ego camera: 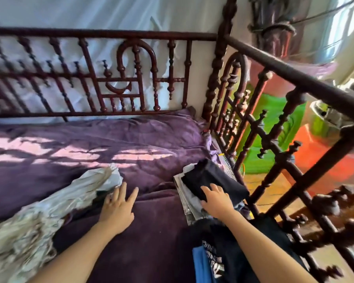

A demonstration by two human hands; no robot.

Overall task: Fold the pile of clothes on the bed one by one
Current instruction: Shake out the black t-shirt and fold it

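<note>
Sunlight falls in bars across the purple bedspread (147, 139), which covers the whole bed. At the left lies a crumpled cream garment (49, 201), unfolded. The left hand (118, 209) lies palm down on the bedspread just beside it, fingers straight and spread, holding nothing. Behind the bed, a carved dark headboard (102, 78) stands against white cloth. Right of centre, near the bed's edge, a black folded garment (211, 176) tops a stack of grey folded pieces (183, 195). The right hand (217, 203) rests flat on this stack, fingers laid over the black cloth, gripping nothing. Under that forearm lies a black printed garment (213, 260). Beyond the side rail (294, 78), a round vessel (323, 119) stands on an orange floor, its contents too blurred to tell.
</note>
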